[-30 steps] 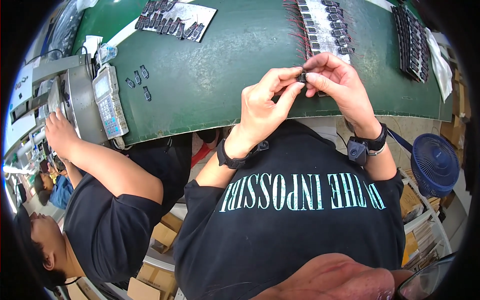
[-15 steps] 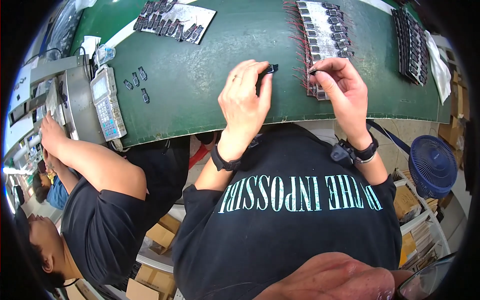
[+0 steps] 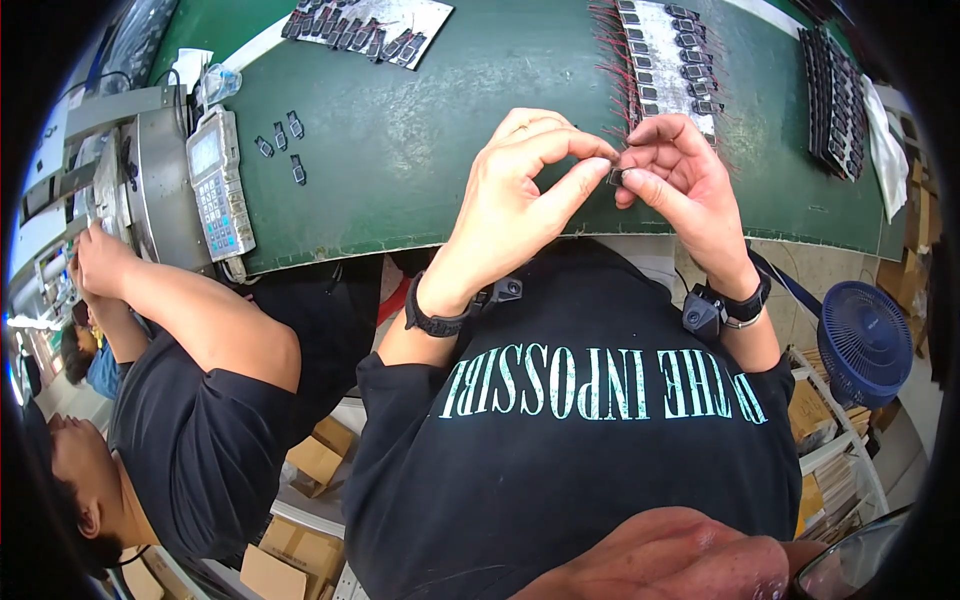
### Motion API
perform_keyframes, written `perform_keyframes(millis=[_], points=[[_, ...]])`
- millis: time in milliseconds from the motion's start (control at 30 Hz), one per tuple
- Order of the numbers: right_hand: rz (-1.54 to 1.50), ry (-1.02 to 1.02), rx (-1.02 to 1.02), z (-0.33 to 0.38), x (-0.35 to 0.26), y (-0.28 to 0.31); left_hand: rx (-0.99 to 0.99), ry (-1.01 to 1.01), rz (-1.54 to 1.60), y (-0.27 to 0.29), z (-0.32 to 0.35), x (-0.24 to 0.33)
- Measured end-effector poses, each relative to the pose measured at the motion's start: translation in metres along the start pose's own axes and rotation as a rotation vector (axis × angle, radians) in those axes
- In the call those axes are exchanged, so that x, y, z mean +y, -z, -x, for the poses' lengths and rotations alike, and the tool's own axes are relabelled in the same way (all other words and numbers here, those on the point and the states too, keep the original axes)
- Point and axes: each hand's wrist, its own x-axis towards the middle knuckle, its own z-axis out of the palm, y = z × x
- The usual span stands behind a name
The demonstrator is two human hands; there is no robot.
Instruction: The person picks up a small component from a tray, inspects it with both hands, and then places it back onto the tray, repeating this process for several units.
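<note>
We see the fingers (image 3: pixel 582 188) of the left hand (image 3: pixel 525 190) and the right hand (image 3: pixel 685 185) come together over the near edge of the tabletop (image 3: pixel 480 110). The right hand pinches a small black part (image 3: pixel 616 177) with its thumb. The left thumb and finger are right at the part's edge, but we cannot tell if they grip it or only touch it. The part is tiny, dark and boxy, and skin hides some of it.

Just past the right hand, we see a white board (image 3: pixel 660 60) with two rows of black parts and thin red wires. The tabletop is green, with scuffed marks. Four loose black parts (image 3: pixel 298 172) lie on its left side, near a gray keypad box (image 3: pixel 212 190) with a screen. Another pale board (image 3: pixel 432 22), full of black parts, is at the far edge. To the right we see dark racks (image 3: pixel 835 100) and a white cloth (image 3: pixel 886 150).

Around us are a co-worker (image 3: pixel 200 450) in black, a blue fan (image 3: pixel 866 340) and brown boxes (image 3: pixel 300 550).
</note>
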Motion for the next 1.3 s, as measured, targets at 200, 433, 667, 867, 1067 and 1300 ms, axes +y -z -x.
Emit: perform_keyframes(millis=[200, 433, 667, 867, 1067, 1300], points=[[-0.147, -0.090, -0.089, -0.004, 0.005, 0.009, -0.021, -0.075, 0.000, 0.001, 0.000, -0.004], [-0.263, -0.114, -0.151, -0.005, 0.010, 0.010, 0.020, -0.285, -0.149, -0.004, 0.000, -0.001], [-0.527, -0.080, -0.240, -0.005, 0.023, 0.008, 0.135, -0.229, 0.003, -0.028, 0.010, -0.002], [-0.691, -0.074, -0.311, -0.006, 0.028, 0.006, 0.207, -0.081, 0.229, -0.045, 0.017, -0.008], [-0.539, -0.065, -0.152, -0.005, 0.022, 0.004, 0.107, 0.167, 0.467, -0.037, 0.023, -0.011], [-0.203, 0.106, -0.010, -0.003, 0.015, 0.012, 0.117, -0.002, 0.107, -0.020, 0.010, -0.002]])
